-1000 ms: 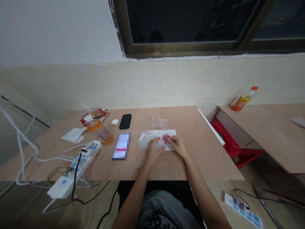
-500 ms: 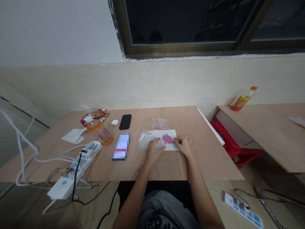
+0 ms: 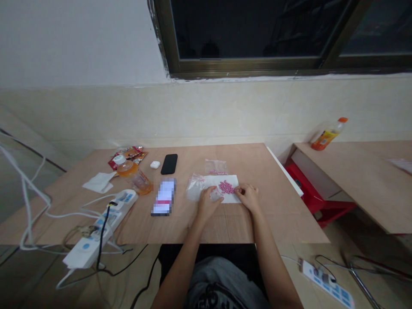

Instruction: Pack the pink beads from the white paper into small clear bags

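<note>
Head view: both hands are set at a heap of pink beads on the table.

The pink beads are heaped on a white sheet, which is laid flat on the wooden table just right of its middle. The left hand is placed at 8 o'clock from the heap, its fingers pinched on a small clear bag. The right hand is rested at 4 o'clock, fingers curled, tips at the sheet's edge beside the beads (whether a bead is pinched cannot be told). A crumpled plastic bag is seen at 9 o'clock, touching the sheet, and a beaded pouch at 11 o'clock. Well apart at 10 o'clock, a black phone and a white earbud case are laid side by side.
</note>
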Available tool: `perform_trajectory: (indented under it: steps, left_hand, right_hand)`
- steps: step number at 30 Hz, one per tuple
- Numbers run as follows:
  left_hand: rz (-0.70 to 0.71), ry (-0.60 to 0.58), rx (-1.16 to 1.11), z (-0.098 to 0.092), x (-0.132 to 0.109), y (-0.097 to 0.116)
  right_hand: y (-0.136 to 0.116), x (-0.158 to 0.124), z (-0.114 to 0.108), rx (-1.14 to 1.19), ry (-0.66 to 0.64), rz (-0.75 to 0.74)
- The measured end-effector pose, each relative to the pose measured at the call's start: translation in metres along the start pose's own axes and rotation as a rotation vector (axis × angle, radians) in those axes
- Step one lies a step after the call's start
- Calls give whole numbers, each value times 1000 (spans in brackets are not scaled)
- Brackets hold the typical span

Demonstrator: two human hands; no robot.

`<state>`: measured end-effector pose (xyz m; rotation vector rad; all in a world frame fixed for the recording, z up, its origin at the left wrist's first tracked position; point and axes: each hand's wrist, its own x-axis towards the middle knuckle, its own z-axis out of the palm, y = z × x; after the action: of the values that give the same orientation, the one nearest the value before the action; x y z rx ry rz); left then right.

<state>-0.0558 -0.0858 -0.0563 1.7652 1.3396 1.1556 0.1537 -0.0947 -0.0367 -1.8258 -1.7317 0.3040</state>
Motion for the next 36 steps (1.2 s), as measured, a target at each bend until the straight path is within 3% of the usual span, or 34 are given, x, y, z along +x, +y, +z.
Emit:
perform_trajectory:
  steps: [12, 22, 36]
  left_hand:
    - [-5, 2, -50, -1, 0, 2]
    - [21, -54, -93, -6, -1, 12]
    - [4, -66, -81, -8, -2, 14]
  right_hand:
    - [-5, 1, -3, 145, 29, 16]
    - [-19, -1, 16, 421, 19, -153]
    - [-30, -2, 18, 425, -6, -209]
